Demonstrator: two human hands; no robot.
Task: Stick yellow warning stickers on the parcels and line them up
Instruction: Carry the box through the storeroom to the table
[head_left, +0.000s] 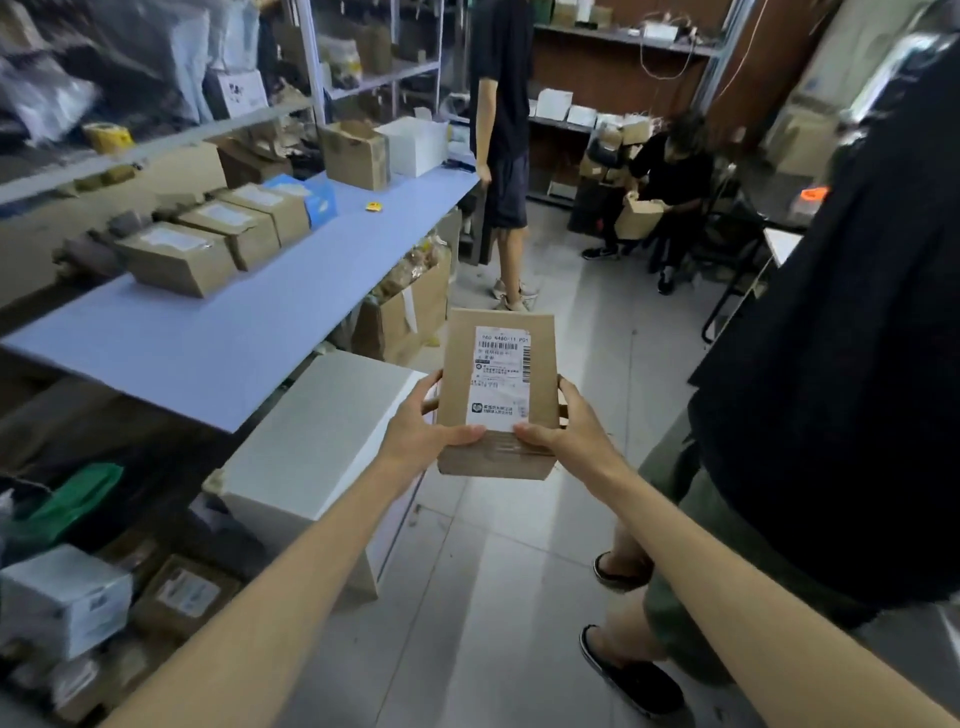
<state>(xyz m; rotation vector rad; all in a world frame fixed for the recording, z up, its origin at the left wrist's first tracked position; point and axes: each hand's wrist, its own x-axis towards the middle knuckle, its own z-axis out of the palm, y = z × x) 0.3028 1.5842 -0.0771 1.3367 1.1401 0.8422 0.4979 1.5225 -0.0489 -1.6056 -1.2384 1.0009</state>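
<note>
Left grip and right grip each grasp a side of a brown cardboard parcel, thumbs on its labelled top. Beyond and left of them, three parcels sit side by side on the blue counter.

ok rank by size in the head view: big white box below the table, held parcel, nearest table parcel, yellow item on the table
1. big white box
2. held parcel, looks larger than the next, but it is nearer the camera, so unsure
3. nearest table parcel
4. yellow item
</note>
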